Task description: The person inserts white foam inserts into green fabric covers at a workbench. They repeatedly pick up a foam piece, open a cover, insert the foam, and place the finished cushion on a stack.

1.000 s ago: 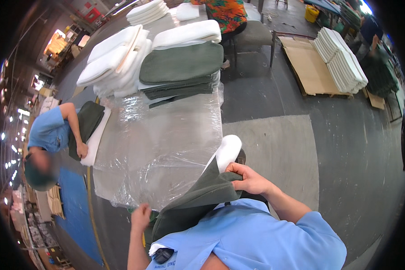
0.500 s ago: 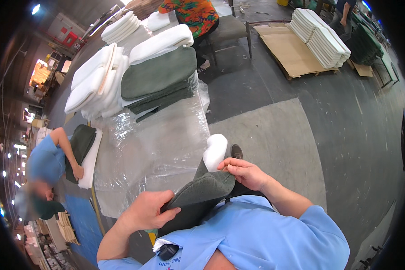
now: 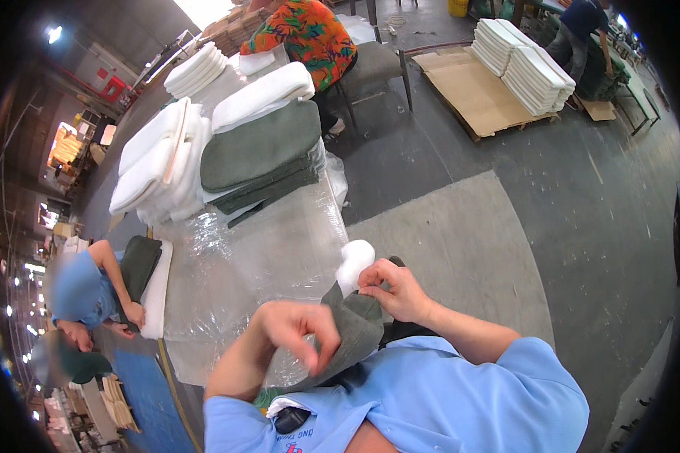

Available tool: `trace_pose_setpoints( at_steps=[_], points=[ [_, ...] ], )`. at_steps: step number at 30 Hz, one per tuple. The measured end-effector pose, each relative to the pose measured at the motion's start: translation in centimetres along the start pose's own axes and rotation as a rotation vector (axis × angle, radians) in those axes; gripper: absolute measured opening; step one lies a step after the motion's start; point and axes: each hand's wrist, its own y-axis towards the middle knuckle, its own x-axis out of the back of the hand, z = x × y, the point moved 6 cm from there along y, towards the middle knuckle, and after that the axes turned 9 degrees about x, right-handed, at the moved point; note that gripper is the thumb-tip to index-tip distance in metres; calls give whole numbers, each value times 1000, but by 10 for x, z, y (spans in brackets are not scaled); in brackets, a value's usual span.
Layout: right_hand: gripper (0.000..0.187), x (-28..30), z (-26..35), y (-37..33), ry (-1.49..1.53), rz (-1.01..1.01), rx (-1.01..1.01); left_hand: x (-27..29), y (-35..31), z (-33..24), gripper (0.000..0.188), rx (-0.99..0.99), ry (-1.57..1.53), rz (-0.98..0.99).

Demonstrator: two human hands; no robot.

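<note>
A dark green fabric cushion cover (image 3: pixel 355 325) is in front of my body, bunched and folded at its near part. My right hand (image 3: pixel 397 293) pinches its upper edge between thumb and fingertips. Beside the cover's left side, my left hand (image 3: pixel 298 332) is slightly blurred, its fingers loosely curled and apart, with nothing visible between them. A white padded piece (image 3: pixel 355 260) sticks up just beyond the cover, by my right fingertips. The cover's lower part is hidden behind my left hand and shirt.
A plastic-wrapped table (image 3: pixel 264 257) stretches ahead, bearing stacked green covers (image 3: pixel 264 147) and white cushion pads (image 3: pixel 155 155). A co-worker (image 3: pixel 91 279) handles green and white pieces at left. Another person (image 3: pixel 302 41) works at the far end, near a chair (image 3: pixel 378 60). White pads (image 3: pixel 521 68) stand on a cardboard-topped pallet (image 3: pixel 461 90).
My left hand has come off the cover's edge and moved up and right. My right hand still pinches the cover, which is now more bunched and less spread.
</note>
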Motion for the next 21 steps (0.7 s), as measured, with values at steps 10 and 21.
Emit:
trace_pose_setpoints(
  at_steps=[10, 21],
  points=[
    [21, 16, 8, -11, -114, -137, 68, 89, 7, 55, 25, 364, 345, -1275],
    [26, 7, -32, -24, 703, -60, -267, 53, 20, 17, 21, 561, 578, -972]
  ],
)
